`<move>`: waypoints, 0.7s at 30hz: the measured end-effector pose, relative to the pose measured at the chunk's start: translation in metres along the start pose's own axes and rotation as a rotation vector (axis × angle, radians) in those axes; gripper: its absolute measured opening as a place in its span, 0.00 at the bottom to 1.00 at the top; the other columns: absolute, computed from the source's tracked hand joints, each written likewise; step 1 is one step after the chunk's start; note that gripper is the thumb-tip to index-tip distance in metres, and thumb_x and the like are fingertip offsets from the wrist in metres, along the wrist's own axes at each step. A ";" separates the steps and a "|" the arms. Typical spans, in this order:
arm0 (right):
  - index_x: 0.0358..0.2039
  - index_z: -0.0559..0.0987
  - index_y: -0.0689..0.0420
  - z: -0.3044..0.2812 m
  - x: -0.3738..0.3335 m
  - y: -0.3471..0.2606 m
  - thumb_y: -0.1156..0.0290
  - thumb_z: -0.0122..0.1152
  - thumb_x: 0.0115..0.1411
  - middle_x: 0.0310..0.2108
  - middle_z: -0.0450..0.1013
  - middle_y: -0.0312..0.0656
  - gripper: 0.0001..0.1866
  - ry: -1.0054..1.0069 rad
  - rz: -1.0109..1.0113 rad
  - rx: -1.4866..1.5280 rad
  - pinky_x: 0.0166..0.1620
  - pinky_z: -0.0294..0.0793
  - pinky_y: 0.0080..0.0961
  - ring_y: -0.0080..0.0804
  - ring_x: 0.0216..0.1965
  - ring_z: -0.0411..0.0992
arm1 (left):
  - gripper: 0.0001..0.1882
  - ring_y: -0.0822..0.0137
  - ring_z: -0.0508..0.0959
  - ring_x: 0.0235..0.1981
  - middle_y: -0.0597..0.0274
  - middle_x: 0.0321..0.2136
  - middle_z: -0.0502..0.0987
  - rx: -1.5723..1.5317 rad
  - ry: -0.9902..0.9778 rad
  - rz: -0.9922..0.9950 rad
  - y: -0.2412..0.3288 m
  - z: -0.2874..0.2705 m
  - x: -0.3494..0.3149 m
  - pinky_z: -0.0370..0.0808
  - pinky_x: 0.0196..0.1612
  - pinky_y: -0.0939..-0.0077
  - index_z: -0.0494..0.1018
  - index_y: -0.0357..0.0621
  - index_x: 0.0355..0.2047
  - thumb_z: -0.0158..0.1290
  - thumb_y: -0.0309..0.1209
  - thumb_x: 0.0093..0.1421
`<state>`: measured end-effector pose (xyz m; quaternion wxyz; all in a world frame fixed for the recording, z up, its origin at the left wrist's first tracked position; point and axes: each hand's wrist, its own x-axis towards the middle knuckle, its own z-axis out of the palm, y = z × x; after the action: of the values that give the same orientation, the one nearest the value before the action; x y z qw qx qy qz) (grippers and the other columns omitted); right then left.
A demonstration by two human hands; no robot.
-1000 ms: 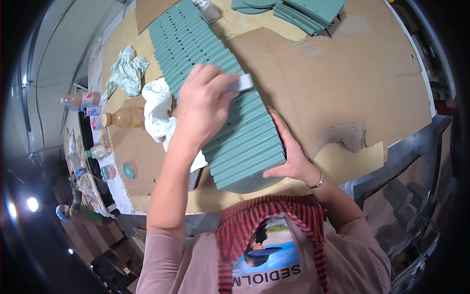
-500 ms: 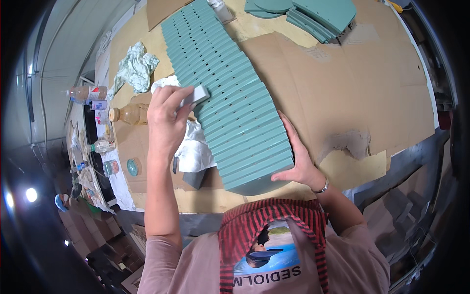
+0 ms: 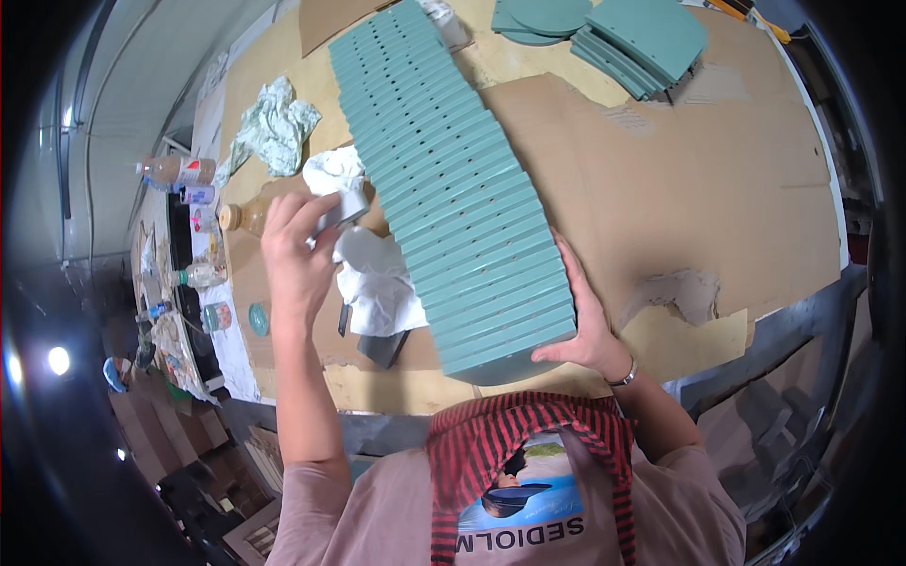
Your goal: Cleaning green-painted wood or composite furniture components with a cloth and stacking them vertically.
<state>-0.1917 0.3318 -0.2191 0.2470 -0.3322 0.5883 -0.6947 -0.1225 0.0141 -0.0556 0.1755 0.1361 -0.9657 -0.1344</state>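
Note:
A long row of green painted boards (image 3: 444,189), packed side by side with lines of small holes, runs away from me across the table. My left hand (image 3: 297,250) pinches a small pale grey block (image 3: 347,208), probably a sanding block, in the air just left of the row. My right hand (image 3: 590,325) grips the near right corner of the row, fingers along its right side and thumb at the near end. Below the block lies a crumpled white cloth (image 3: 382,302). Next to it are a dark grey block (image 3: 382,349) and a thin dark strip (image 3: 343,319).
A capped bottle of amber liquid (image 3: 247,217), partly behind my left hand, lies near a teal lid (image 3: 259,319). A crumpled pale green cloth (image 3: 276,123) is farther back. Stacked green panels (image 3: 646,42) sit far right, beyond a cardboard sheet (image 3: 679,189). Several bottles line the left.
My left hand has drawn the grey block off the boards, to the left and slightly nearer. My right hand keeps its place on the row. The whole view has shifted slightly.

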 end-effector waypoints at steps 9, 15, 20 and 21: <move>0.73 0.46 0.61 0.000 0.002 -0.005 0.50 0.83 0.37 0.74 0.40 0.56 0.72 -0.006 0.005 -0.010 0.73 0.43 0.43 0.51 0.75 0.40 | 0.16 0.57 0.75 0.35 0.58 0.32 0.78 -0.191 -0.034 0.149 0.038 0.043 0.044 0.73 0.38 0.65 0.81 0.40 0.37 0.61 0.16 0.46; 0.73 0.46 0.60 0.003 0.004 -0.006 0.52 0.84 0.37 0.74 0.40 0.57 0.71 -0.013 -0.003 -0.001 0.73 0.44 0.43 0.52 0.75 0.40 | 0.15 0.56 0.75 0.37 0.57 0.34 0.79 -0.246 -0.019 0.367 0.075 0.086 0.093 0.73 0.41 0.65 0.81 0.39 0.38 0.61 0.18 0.48; 0.74 0.46 0.59 0.000 -0.001 -0.002 0.52 0.83 0.36 0.74 0.40 0.58 0.71 0.002 -0.025 -0.034 0.72 0.46 0.44 0.54 0.75 0.42 | 0.14 0.54 0.75 0.37 0.57 0.33 0.79 -0.240 -0.078 0.377 0.082 0.082 0.103 0.72 0.42 0.65 0.80 0.39 0.38 0.59 0.17 0.49; 0.74 0.46 0.59 -0.001 -0.002 -0.001 0.52 0.83 0.36 0.74 0.40 0.58 0.71 0.015 -0.023 -0.032 0.72 0.46 0.44 0.54 0.75 0.42 | 0.14 0.54 0.75 0.37 0.56 0.33 0.79 -0.210 -0.105 0.407 0.077 0.077 0.098 0.72 0.42 0.65 0.80 0.39 0.38 0.59 0.17 0.49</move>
<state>-0.1910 0.3339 -0.2185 0.2295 -0.3376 0.5973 -0.6904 -0.2568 0.0715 -0.0712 0.1616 -0.0874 -0.9618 -0.2030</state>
